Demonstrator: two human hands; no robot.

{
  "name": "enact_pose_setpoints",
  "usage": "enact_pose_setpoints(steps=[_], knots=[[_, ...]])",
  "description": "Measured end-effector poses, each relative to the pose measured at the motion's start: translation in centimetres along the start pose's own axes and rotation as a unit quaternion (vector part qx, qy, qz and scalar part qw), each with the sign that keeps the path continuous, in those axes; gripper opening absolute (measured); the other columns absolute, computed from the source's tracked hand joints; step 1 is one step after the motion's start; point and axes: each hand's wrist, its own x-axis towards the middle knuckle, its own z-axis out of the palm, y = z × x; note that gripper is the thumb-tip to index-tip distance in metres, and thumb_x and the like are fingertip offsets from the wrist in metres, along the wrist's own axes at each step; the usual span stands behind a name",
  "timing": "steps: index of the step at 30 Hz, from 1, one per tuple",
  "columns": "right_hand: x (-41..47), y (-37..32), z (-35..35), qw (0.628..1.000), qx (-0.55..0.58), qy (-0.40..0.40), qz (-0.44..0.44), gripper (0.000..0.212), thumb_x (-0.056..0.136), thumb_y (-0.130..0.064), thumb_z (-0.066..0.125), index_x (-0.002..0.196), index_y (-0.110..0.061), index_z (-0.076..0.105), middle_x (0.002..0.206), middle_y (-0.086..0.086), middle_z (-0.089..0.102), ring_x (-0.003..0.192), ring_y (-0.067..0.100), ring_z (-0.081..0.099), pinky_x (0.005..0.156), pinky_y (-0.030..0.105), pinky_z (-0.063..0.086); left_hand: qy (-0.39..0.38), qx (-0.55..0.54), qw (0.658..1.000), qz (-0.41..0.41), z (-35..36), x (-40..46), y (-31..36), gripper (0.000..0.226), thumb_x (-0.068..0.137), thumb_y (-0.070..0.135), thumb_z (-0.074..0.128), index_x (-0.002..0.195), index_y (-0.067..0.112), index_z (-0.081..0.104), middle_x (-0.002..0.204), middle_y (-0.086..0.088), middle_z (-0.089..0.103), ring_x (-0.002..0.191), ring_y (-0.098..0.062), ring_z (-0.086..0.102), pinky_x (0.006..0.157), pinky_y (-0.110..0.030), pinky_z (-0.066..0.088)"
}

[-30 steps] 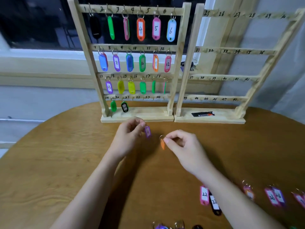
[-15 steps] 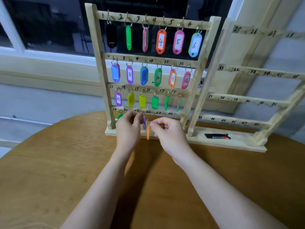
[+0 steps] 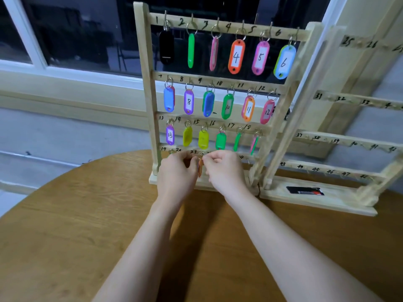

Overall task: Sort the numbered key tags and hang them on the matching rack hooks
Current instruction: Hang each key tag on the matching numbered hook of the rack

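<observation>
Two bare hands meet at the bottom rail of a pale wooden key rack (image 3: pixel 220 118) that stands on a round wooden table (image 3: pixel 65 236). Handwritten numbers run along each rail above small metal hooks. Coloured plastic key tags fill the three upper rows, hooks 1 to 18; several show their numbers, such as the orange tag marked 4 (image 3: pixel 236 56).

On the right, the right hand (image 3: pixel 224 171) pinches the metal ring of a slim orange plastic key tag (image 3: pixel 200 168) between thumb and fingertips. The tag hangs edge-on just below the rail, near the hook marked 21, so its number cannot be read. Beside it, the left hand (image 3: pixel 177 173) has its fingers curled close against the same spot; whether it holds a tag of its own or only steadies the ring is hidden.

The step appears to be threading the ring onto its hook. It would go best with the ring held flat and open to the hook's tip, lifted over the point and let down until it seats, and the number checked against the rail first. Pressing on the rail could tip the light rack.

A second wooden rack (image 3: pixel 340 138), numbered from 25, stands just to the right with bare hooks; a small black card (image 3: pixel 305 190) lies on its base.
</observation>
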Motion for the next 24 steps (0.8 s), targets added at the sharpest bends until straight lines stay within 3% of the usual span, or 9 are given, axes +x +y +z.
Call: enact_pose_setpoints(steps=[2, 6, 16, 24], knots=[[0.1, -0.2, 0.3, 1.0, -0.012, 0.019, -0.002, 0.035, 0.092, -0.01, 0.059, 0.059, -0.022, 0.064, 0.044, -0.01, 0.061, 0.041, 0.003, 0.057, 0.05, 0.024, 0.046, -0.013, 0.015, 1.0, 0.01, -0.2, 0.2, -0.2, 0.02, 0.092, 0.032, 0.06, 0.082, 0.021, 0.075, 0.074, 0.002, 0.072, 0.079, -0.023, 0.067, 0.065, -0.032, 0.046], [0.1, -0.1, 1.0, 0.995, -0.081, 0.054, -0.002, 0.035, 0.087, -0.015, 0.058, 0.053, -0.021, 0.063, 0.054, -0.004, 0.068, 0.06, 0.018, 0.069, 0.063, 0.035, 0.059, -0.053, -0.001, 0.998, 0.016, -0.8, 0.8, -0.7, 0.028, 0.086, 0.041, 0.054, 0.084, 0.022, 0.076, 0.073, 0.005, 0.073, 0.079, -0.02, 0.069, 0.072, -0.039, 0.056], [0.0, 1.2, 1.4, 0.979, -0.183, 0.087, -0.034, 0.02, 0.09, -0.025, 0.058, 0.073, -0.024, 0.068, 0.071, -0.004, 0.069, 0.07, 0.023, 0.065, 0.057, 0.028, 0.046, -0.069, 0.019, 0.997, 0.032, -1.0, 0.8, -0.9, 0.017, 0.09, 0.032, 0.061, 0.074, 0.031, 0.067, 0.069, 0.007, 0.069, 0.077, -0.02, 0.066, 0.069, -0.038, 0.054], [-0.5, 2.8, 0.7, 0.979, -0.196, 0.051, -0.031, 0.019, 0.092, -0.033, 0.059, 0.074, -0.028, 0.066, 0.067, -0.004, 0.07, 0.072, 0.022, 0.066, 0.064, 0.032, 0.055, -0.09, 0.032, 0.995, 0.039, -1.7, 1.0, -0.7, 0.018, 0.089, 0.035, 0.057, 0.081, 0.027, 0.071, 0.069, 0.008, 0.069, 0.075, -0.017, 0.066, 0.068, -0.04, 0.056]])
